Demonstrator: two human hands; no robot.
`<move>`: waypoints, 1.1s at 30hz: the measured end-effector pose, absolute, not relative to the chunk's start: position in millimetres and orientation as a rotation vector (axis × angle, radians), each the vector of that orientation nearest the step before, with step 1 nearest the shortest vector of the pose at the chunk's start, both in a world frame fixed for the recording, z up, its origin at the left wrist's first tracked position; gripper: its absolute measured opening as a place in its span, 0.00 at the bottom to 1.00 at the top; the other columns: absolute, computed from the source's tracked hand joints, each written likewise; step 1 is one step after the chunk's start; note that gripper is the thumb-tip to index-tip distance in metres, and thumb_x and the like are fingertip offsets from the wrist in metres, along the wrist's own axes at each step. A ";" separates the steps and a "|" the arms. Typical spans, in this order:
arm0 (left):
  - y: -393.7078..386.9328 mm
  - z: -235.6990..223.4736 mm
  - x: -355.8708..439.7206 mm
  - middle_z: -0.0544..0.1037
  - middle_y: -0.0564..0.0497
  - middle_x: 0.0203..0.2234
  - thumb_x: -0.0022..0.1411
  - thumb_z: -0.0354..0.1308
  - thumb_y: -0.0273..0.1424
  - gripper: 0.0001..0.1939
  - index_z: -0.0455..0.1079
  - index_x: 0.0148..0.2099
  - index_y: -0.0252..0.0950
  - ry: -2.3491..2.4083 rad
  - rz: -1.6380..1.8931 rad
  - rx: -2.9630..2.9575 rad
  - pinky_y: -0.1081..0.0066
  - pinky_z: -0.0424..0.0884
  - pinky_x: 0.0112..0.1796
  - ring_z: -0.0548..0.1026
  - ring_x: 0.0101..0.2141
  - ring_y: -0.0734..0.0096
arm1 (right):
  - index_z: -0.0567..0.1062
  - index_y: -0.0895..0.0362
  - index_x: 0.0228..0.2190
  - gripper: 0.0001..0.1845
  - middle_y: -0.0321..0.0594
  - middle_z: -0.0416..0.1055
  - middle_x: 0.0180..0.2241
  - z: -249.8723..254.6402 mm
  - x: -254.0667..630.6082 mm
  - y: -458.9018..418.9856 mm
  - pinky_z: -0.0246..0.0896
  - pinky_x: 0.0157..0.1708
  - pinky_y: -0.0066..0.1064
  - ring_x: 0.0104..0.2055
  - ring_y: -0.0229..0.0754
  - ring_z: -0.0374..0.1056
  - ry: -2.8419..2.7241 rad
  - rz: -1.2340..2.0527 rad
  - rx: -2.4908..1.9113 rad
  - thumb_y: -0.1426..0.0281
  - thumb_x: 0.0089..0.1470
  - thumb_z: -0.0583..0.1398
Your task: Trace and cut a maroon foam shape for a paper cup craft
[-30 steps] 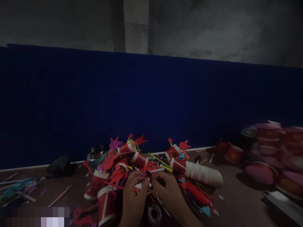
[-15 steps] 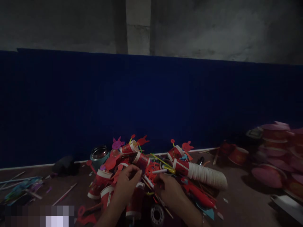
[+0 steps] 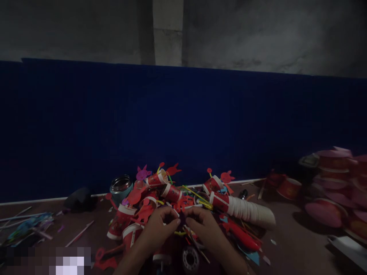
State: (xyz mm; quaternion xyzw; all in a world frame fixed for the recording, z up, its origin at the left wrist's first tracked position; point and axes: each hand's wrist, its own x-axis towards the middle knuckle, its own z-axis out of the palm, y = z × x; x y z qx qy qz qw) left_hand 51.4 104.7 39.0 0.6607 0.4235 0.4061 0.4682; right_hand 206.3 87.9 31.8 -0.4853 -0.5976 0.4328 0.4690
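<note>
In the middle of the head view my left hand point(image 3: 162, 225) is closed in a pinch on a small dark purple piece point(image 3: 182, 220), perhaps paper. My right hand point(image 3: 204, 226) faces it, thumb and fingers closed at the piece's other edge. The piece is too dark to make out its shape. Beneath and around both hands lies a heap of red paper cups point(image 3: 172, 193) with red paper cutouts point(image 3: 136, 194) and yellow strips point(image 3: 197, 195). A white stick point(image 3: 192, 206) rests just behind my right fingers.
A long stack of paper cups point(image 3: 250, 212) lies at the right of the heap, near a red tube-like object point(image 3: 246, 238). A tape roll point(image 3: 190, 259) is in front. At the left stands an uncovered blue-green flask point(image 3: 121, 189). Pink-topped red tubs point(image 3: 334, 164) are piled far right.
My left hand has moved right and slightly down with the purple piece. My right hand has turned inward, and the fingertips of both hands now nearly meet.
</note>
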 end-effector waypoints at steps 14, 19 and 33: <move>88.1 27.4 47.9 0.73 0.42 0.42 0.36 0.48 0.14 0.29 0.68 0.43 0.33 1.541 0.441 2.405 0.59 0.62 0.43 0.68 0.43 0.54 | 0.70 0.58 0.19 0.06 0.32 0.64 0.18 20.6 228.7 109.2 0.54 0.23 0.27 0.21 0.36 0.60 -1.311 0.948 -1.281 0.68 0.40 0.58; 85.5 25.0 55.7 0.71 0.42 0.45 0.37 0.46 0.12 0.34 0.65 0.50 0.34 1.598 0.356 2.404 0.59 0.61 0.45 0.66 0.46 0.54 | 0.70 0.58 0.19 0.06 0.32 0.63 0.17 23.1 227.6 107.9 0.53 0.22 0.27 0.21 0.36 0.58 -1.284 0.921 -1.286 0.68 0.39 0.58; 71.3 11.7 54.7 0.76 0.46 0.30 0.51 0.52 0.27 0.09 0.72 0.32 0.42 1.241 0.677 2.513 0.62 0.60 0.41 0.71 0.36 0.58 | 0.68 0.57 0.21 0.06 0.32 0.64 0.19 22.7 223.4 109.2 0.55 0.23 0.27 0.23 0.36 0.59 -1.257 1.000 -1.239 0.67 0.41 0.58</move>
